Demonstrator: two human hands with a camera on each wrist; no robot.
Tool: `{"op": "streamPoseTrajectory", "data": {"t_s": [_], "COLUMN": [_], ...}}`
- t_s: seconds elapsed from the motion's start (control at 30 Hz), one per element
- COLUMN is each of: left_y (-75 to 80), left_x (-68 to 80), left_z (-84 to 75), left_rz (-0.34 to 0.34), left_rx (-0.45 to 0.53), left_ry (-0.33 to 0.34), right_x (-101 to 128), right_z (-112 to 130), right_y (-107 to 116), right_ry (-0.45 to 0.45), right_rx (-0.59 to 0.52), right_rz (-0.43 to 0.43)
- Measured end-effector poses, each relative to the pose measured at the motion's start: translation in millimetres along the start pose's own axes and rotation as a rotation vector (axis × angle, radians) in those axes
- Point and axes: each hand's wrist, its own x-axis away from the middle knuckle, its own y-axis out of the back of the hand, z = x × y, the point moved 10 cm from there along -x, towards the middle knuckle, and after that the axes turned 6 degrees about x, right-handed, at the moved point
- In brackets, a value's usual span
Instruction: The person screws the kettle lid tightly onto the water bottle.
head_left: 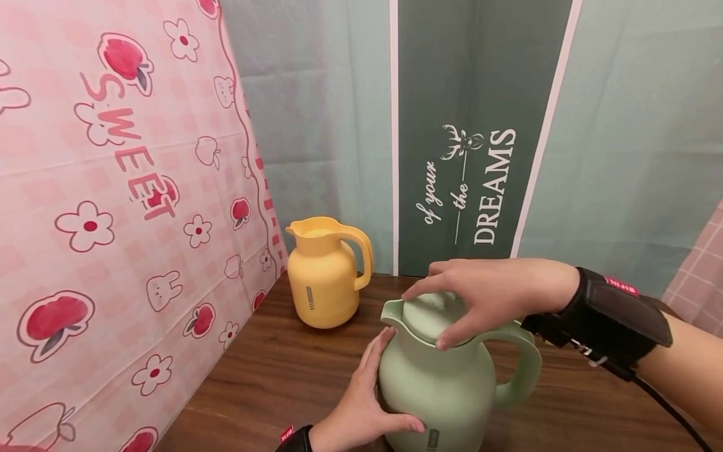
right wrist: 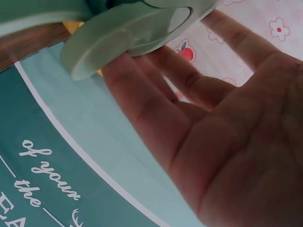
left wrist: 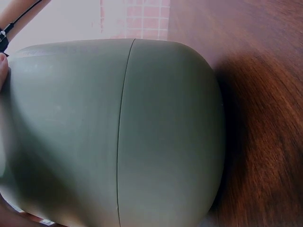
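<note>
Right hand (head_left: 486,295) grips the green jug (head_left: 446,383) lid (head_left: 429,314) (left hand (head_left: 361,408) flat, steadying its side).

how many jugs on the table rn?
2. A green jug at the front, left hand against its side and right hand gripping its lid. A yellow jug stands behind it to the left, untouched. No others visible.

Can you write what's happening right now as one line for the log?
left hand: holds green jug body | right hand: grips lid | yellow jug: behind, apart | table
</note>
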Motion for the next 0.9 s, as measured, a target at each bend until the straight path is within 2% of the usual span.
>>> {"op": "streamPoseTrajectory", "data": {"t_s": [0.4, 0.63, 0.9], "left_y": [2.3, 3.0, 2.6], "left_x": [0.5, 1.4, 1.0], "left_z": [-0.1, -4.2, -4.2], "left_rz": [-0.022, -0.048, -0.065], "left_rx": [-0.032, -0.057, -0.035], "left_ry": [-0.003, -0.045, -0.015], "right_x": [-1.3, -0.4, 1.7], "right_z": [5.7, 6.0, 6.2], "right_y": [1.2, 1.0, 0.4], "right_ry": [-0.044, -0.062, -0.11], "right_rx": [0.066, 0.064, 0.08], "right_rz": [-0.066, -0.094, -0.113]}}
